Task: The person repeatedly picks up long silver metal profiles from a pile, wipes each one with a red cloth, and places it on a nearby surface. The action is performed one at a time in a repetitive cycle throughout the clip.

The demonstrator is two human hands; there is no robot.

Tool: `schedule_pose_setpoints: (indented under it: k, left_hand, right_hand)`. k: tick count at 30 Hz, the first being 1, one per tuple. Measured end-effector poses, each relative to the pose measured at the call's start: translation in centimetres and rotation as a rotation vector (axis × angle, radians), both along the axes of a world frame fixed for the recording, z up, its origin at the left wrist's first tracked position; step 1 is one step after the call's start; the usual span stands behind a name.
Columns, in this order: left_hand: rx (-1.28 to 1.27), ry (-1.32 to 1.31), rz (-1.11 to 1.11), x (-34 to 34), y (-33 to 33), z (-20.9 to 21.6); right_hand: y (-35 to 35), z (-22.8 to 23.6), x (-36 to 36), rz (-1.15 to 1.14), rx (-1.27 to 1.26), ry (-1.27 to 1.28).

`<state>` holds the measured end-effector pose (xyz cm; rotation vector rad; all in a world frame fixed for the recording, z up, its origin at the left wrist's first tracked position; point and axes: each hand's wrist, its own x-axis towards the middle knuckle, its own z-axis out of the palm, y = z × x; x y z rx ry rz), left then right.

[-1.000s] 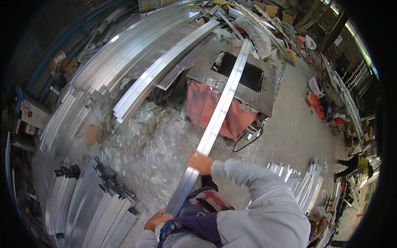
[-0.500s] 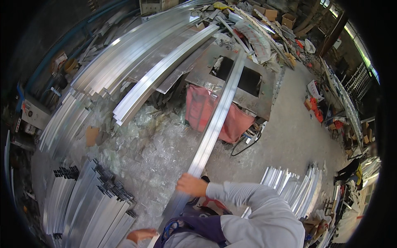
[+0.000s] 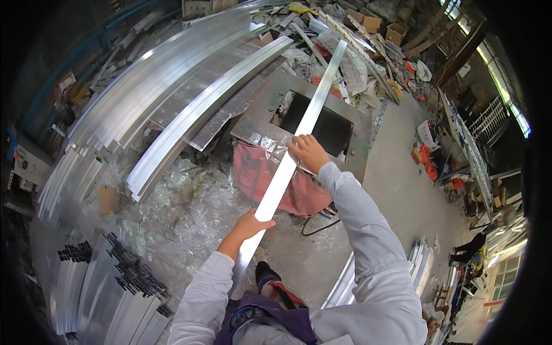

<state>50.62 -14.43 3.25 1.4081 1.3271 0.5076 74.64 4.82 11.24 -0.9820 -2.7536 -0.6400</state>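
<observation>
Holds a long silver bar (image 3: 280,178) in both hands, slanting through the centre from seven o'clock up to one o'clock. Grips the lower stretch with the left hand (image 3: 248,226), thumb across the bright face, fingers hidden at the left edge. Clasps higher up with the right hand (image 3: 310,153), fingers bent over the face. Has the bar's upper length passing above the dark opening of a metal table (image 3: 257,118) between twelve and two; cannot tell whether touching. Shows grey floor (image 3: 397,167) at three o'clock, between table edge and clutter. Meets stacked profiles (image 3: 155,80) at ten, black-ended bundles (image 3: 109,293) at eight.
</observation>
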Motion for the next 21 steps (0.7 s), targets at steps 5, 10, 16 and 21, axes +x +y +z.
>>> schedule_pose_setpoints:
  k: [5,10,16,21]
  left_hand:
    - [-0.085,0.117,0.100,-2.6,-6.0,-5.0]
    - [-0.107,0.077,0.174,-8.8,-21.0,-7.9]
    - [-0.388,-0.006,0.396,-15.8,-44.0,-10.3]
    - [-0.515,0.156,0.347,-20.2,-59.6,-10.0]
  right_hand:
    - [0.9,-2.0,-2.7,0.012,-0.200,-0.243]
    - [-11.5,-7.3,-7.0,0.332,-0.367,-0.054]
    - [-32.0,-12.3,-15.6,0.467,-0.563,0.096]
    - [-47.5,-12.5,-20.3,0.524,-0.615,0.126]
